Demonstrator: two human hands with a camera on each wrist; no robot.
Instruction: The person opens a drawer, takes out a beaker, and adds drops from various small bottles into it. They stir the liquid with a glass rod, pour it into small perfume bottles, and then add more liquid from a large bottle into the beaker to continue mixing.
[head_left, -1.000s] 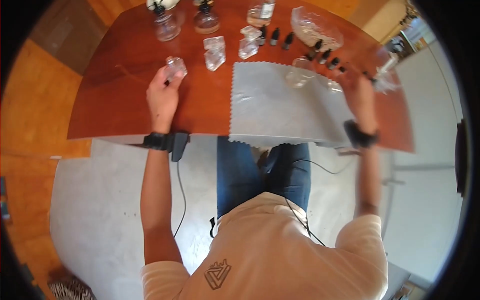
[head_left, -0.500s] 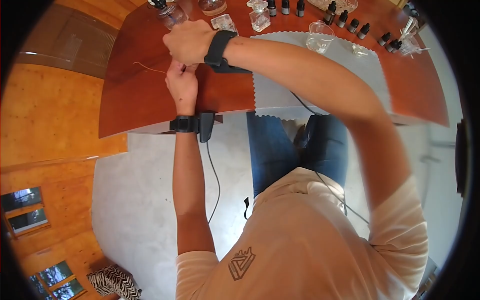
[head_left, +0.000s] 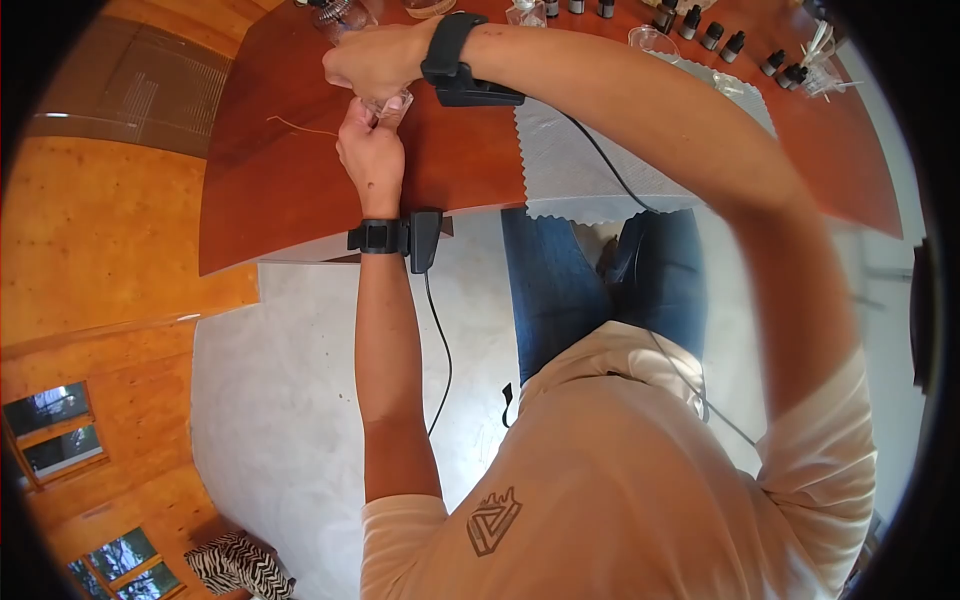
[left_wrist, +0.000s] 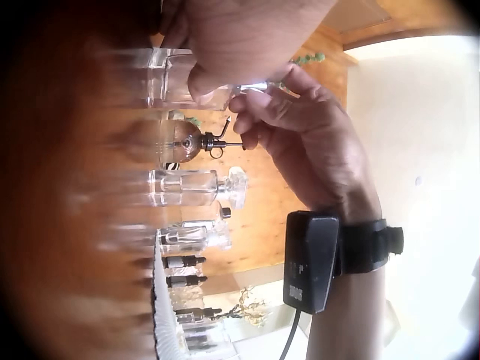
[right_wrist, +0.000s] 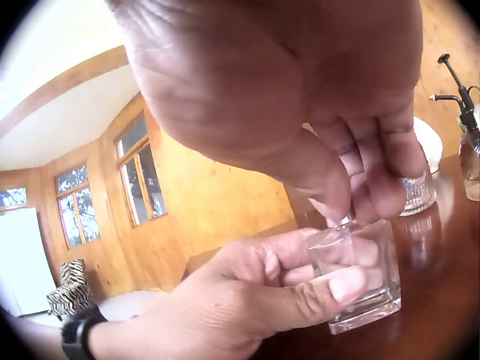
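Note:
A clear square glass bottle is held over the left part of the table by my left hand, its thumb across one face in the right wrist view. My right hand reaches over from the other side, and its thumb and fingertips pinch the neck area at the bottle's top. A bit of silvery metal shows between the right fingers in the left wrist view. Whether the right fingers hold a separate small part is hidden.
Clear glass bottles and a spray bottle stand beyond the hands. A grey cloth lies right of the left hand, with small dark bottles behind it. A thin strand lies on the table.
My right hand has swung from the table's right side across to the bottle in my left hand and pinches at its top. The head view has shifted.

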